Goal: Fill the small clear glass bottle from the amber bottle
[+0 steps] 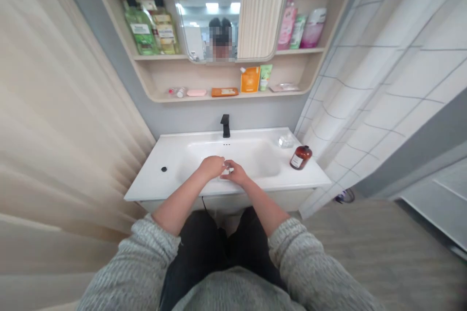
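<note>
My left hand (212, 167) and my right hand (236, 173) meet over the front part of the white washbasin (260, 158). The fingers of my right hand curl round a small whitish, partly see-through thing (228, 170), too small to name. My left hand is closed against it from the other side; its fingers are mostly hidden behind the back of the hand, so what they grip cannot be made out. Behind both hands stands a black tap (225, 126).
A brown bottle (301, 157) and a clear container (286, 141) stand on the right of the counter. On its left lies a small black round piece (164, 169). Above hangs a shelf cabinet (160, 98) with bottles, an orange pouch (250, 79) and a mirror (204, 5).
</note>
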Motion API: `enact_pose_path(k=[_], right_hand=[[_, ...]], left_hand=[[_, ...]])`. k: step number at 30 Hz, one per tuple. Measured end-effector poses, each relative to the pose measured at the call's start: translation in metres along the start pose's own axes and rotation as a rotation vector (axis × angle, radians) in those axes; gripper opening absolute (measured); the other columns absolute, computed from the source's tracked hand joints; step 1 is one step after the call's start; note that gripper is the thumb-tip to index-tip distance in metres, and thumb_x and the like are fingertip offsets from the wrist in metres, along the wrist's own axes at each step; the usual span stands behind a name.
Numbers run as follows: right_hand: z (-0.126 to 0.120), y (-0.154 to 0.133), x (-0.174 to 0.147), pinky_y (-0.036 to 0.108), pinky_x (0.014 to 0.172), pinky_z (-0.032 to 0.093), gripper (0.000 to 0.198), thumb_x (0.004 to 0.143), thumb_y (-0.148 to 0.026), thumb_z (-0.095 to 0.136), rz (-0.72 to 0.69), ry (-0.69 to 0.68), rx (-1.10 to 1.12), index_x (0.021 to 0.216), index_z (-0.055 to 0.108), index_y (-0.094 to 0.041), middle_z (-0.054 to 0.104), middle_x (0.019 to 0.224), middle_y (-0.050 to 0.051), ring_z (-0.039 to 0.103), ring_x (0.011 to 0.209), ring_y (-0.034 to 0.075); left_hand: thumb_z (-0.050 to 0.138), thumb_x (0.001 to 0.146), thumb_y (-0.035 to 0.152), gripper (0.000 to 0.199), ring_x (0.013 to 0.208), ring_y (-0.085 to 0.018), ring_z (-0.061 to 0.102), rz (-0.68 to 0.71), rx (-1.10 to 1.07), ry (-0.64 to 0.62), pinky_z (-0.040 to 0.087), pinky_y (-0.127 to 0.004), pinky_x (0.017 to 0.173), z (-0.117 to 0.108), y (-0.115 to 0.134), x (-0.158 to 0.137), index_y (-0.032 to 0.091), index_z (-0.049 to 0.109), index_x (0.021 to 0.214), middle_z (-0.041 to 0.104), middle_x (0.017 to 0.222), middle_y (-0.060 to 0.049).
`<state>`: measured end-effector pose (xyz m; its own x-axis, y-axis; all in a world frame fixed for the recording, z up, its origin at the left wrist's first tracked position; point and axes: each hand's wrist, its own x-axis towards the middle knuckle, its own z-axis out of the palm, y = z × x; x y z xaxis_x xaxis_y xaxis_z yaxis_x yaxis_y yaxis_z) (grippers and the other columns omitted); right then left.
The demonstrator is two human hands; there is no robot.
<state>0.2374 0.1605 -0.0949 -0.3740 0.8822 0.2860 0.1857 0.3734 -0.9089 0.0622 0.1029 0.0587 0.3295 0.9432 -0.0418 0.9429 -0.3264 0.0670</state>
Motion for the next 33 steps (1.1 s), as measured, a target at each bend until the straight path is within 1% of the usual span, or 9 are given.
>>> enact_pose_path(k=[4,7,11,19,21,24,27,29,33], right_hand=[[0.0,-0.001,0.002,0.036,0.08,0.057,0.07,0.056,-0.048,0.104,0.019,0.0,0.018,0.116,0.074,-0.027,0.078,0.11,0.003,0.069,0.094,0.025],[0.0,-0.006,0.002,0.036,0.08,0.057,0.073,0.056,-0.048,0.103,0.024,-0.01,0.05,0.12,0.075,-0.027,0.079,0.115,0.004,0.07,0.095,0.024],[-0.003,-0.015,-0.001,0.037,0.08,0.057,0.075,0.055,-0.046,0.104,0.04,-0.025,0.065,0.122,0.076,-0.026,0.08,0.118,0.006,0.071,0.1,0.027],[-0.006,-0.028,-0.004,0.037,0.081,0.057,0.071,0.053,-0.044,0.106,0.08,-0.124,0.147,0.117,0.079,-0.024,0.078,0.11,0.005,0.07,0.103,0.028],[-0.004,-0.027,-0.005,0.038,0.083,0.057,0.072,0.054,-0.045,0.106,0.086,-0.11,0.146,0.117,0.078,-0.023,0.077,0.11,0.006,0.069,0.103,0.028],[-0.003,-0.023,-0.004,0.039,0.085,0.058,0.078,0.056,-0.047,0.105,0.095,-0.045,0.177,0.123,0.074,-0.024,0.075,0.112,0.005,0.069,0.102,0.027],[-0.002,-0.019,-0.003,0.039,0.086,0.059,0.079,0.058,-0.051,0.103,0.095,-0.02,0.245,0.125,0.069,-0.026,0.074,0.114,0.005,0.07,0.101,0.026],[-0.003,-0.016,-0.002,0.039,0.087,0.06,0.076,0.06,-0.052,0.103,0.09,-0.042,0.273,0.121,0.067,-0.026,0.073,0.114,0.005,0.07,0.101,0.026],[-0.004,-0.014,-0.003,0.042,0.096,0.061,0.074,0.062,-0.051,0.104,0.057,-0.119,0.294,0.123,0.07,-0.025,0.076,0.117,0.007,0.072,0.105,0.027]], left_hand=[[0.069,0.099,0.017,0.032,0.13,-0.033,0.076,0.174,0.006,-0.013,0.056,-0.04,0.113,-0.001,-0.01,0.002,0.019,0.081,0.129,0.081,0.135,-0.017],[0.074,0.098,0.025,0.038,0.126,-0.035,0.078,0.146,-0.012,-0.003,0.058,-0.041,0.109,-0.001,-0.013,0.001,0.019,0.079,0.135,0.082,0.133,-0.017],[0.068,0.107,0.036,0.034,0.12,-0.037,0.08,0.069,-0.044,-0.023,0.059,-0.043,0.106,0.001,-0.01,0.001,0.017,0.081,0.132,0.083,0.128,-0.02],[0.068,0.107,0.031,0.024,0.119,-0.032,0.079,0.186,-0.145,-0.061,0.058,-0.039,0.106,-0.001,-0.022,-0.006,0.024,0.084,0.124,0.085,0.125,-0.012],[0.069,0.106,0.032,0.027,0.121,-0.03,0.078,0.153,-0.231,0.004,0.057,-0.039,0.11,0.007,-0.028,-0.013,0.024,0.082,0.128,0.084,0.129,-0.011],[0.076,0.101,0.031,0.052,0.131,-0.027,0.074,0.023,-0.472,0.159,0.058,-0.039,0.114,0.032,-0.036,-0.027,0.023,0.069,0.152,0.075,0.15,-0.013],[0.081,0.094,0.021,0.073,0.143,-0.025,0.069,-0.084,-0.703,0.185,0.061,-0.038,0.114,0.06,-0.04,-0.039,0.024,0.056,0.163,0.063,0.167,-0.015],[0.083,0.092,0.019,0.075,0.144,-0.025,0.069,-0.112,-0.776,0.178,0.062,-0.04,0.114,0.075,-0.04,-0.043,0.026,0.054,0.162,0.061,0.168,-0.015],[0.086,0.093,0.023,0.073,0.14,-0.027,0.072,-0.148,-0.807,0.218,0.064,-0.041,0.111,0.088,-0.035,-0.044,0.026,0.056,0.16,0.071,0.156,-0.015]])
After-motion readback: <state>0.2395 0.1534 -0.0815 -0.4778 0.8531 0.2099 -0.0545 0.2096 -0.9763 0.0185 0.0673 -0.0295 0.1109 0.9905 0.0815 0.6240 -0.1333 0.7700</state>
